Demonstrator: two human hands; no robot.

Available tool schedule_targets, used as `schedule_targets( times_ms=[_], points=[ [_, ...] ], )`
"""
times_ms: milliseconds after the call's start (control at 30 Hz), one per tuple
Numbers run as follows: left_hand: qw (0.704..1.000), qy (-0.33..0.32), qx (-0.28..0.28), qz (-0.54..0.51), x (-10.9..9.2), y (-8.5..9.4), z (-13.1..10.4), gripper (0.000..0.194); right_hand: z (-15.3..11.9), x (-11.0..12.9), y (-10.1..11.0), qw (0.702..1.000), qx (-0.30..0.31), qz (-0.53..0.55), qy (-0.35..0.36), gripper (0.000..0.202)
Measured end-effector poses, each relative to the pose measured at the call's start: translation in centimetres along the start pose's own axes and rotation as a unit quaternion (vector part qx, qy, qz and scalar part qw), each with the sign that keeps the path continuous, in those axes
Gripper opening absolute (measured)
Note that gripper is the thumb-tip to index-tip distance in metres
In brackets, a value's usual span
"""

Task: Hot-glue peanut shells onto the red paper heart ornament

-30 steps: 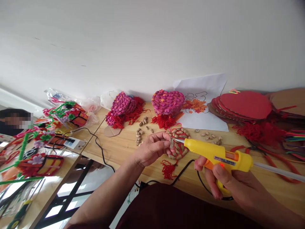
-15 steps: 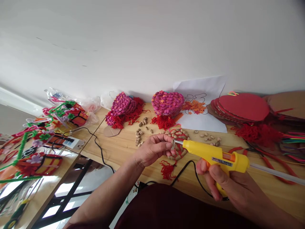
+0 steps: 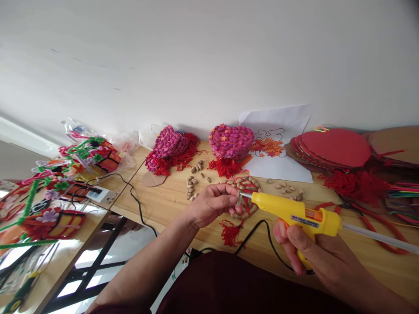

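Note:
My right hand [image 3: 304, 248] is wrapped around the handle of a yellow hot glue gun [image 3: 288, 213], its clear glue stick [image 3: 376, 235] poking out the back. The metal nozzle points left and meets a small peanut [image 3: 239, 199] pinched in the fingertips of my left hand [image 3: 216, 203]. Fingers cover part of that peanut, and something glossy shows on it. Below and behind the fingertips lies a red board [image 3: 251, 208] with rows of peanuts on it and a red yarn tassel [image 3: 230, 233] at its lower end; my hand and the gun hide some of it.
Loose peanuts [image 3: 190, 187] lie to the left, others [image 3: 288, 189] to the right. Two pink peanut-covered pieces [image 3: 231, 141] lean at the wall near paper [image 3: 278, 170] with orange stars. Red boards [image 3: 337, 148] are stacked right. A black cord [image 3: 255, 229] crosses the table; pipe-cleaner crafts [image 3: 62, 224] crowd the left.
Both hands stay almost in place. The nozzle remains against the peanut, which has shifted very slightly; the whole view has moved a touch.

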State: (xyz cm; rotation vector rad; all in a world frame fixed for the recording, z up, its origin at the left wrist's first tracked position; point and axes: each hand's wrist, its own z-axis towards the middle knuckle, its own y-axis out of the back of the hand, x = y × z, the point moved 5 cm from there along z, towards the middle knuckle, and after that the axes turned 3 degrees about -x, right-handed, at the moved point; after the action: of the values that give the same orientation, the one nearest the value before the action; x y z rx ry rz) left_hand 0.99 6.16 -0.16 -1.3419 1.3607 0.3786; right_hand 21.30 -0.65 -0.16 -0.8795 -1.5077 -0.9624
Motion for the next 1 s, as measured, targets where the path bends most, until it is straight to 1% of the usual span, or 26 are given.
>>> schedule_targets(
  times_ms=[133,333,600,867,1000],
  points=[
    [1.0,-0.001,0.0,-0.005,-0.01,0.03,-0.02,0.023,-0.04,-0.18,0.0,1.0,-0.002,0.007,0.009,0.041],
    [1.0,-0.003,-0.002,-0.006,0.02,0.15,-0.04,0.021,0.04,-0.04,-0.08,1.0,-0.006,0.008,0.013,0.042],
    [1.0,-0.003,-0.008,-0.002,-0.14,0.04,-0.09,0.023,0.17,0.39,-0.14,1.0,0.0,0.022,-0.003,0.04],
    [1.0,-0.01,-0.018,-0.003,-0.09,0.36,-0.04,0.021,0.23,0.26,-0.05,1.0,0.002,0.011,-0.008,0.042],
    [1.0,-0.01,-0.016,0.0,-0.01,0.51,-0.01,0.019,0.16,-0.21,-0.09,1.0,0.019,0.004,-0.02,0.05]
  ],
)
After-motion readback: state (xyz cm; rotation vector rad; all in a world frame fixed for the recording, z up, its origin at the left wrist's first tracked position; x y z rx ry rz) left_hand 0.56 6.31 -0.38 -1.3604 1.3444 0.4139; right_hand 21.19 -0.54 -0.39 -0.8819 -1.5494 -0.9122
